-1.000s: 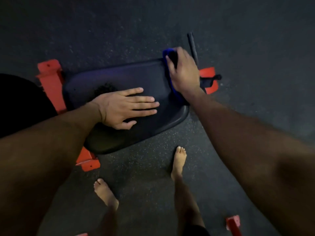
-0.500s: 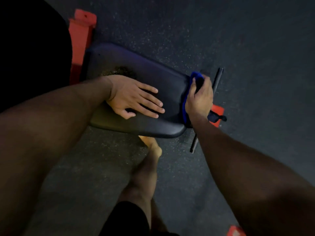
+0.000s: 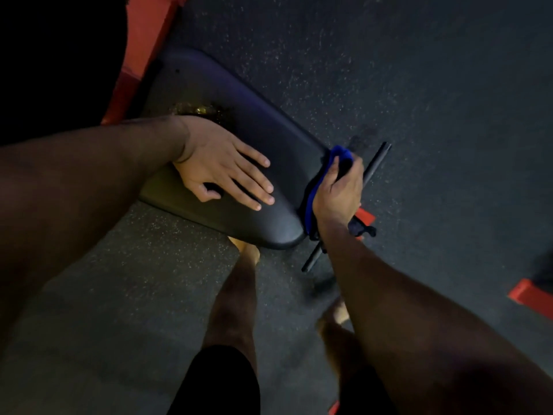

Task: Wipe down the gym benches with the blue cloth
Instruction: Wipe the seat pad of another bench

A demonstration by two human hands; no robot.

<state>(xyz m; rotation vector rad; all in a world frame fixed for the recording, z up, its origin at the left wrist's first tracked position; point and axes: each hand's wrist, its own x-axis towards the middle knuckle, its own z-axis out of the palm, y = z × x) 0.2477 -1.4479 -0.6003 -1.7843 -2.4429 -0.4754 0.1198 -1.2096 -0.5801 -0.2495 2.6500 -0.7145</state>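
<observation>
Your right hand [image 3: 338, 193] grips the blue cloth [image 3: 336, 155] with curled fingers at the bench [image 3: 269, 151] end; left hand [image 3: 223, 169] lies flat, fingers straight. The cloth could snag the black bar [image 3: 377, 161] just beyond.

I see speckled dark rubber floor [image 3: 419, 85] beyond both hands, thin black bar [image 3: 377, 161] just past my right hand, red frame piece [image 3: 529, 295] far right.

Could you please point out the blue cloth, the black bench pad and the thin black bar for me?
blue cloth [image 3: 339, 154]: head view, bunched top fold above the thumb.
black bench pad [image 3: 287, 163]: head view, bare top surface.
thin black bar [image 3: 378, 158]: head view, upper stretch.
</observation>
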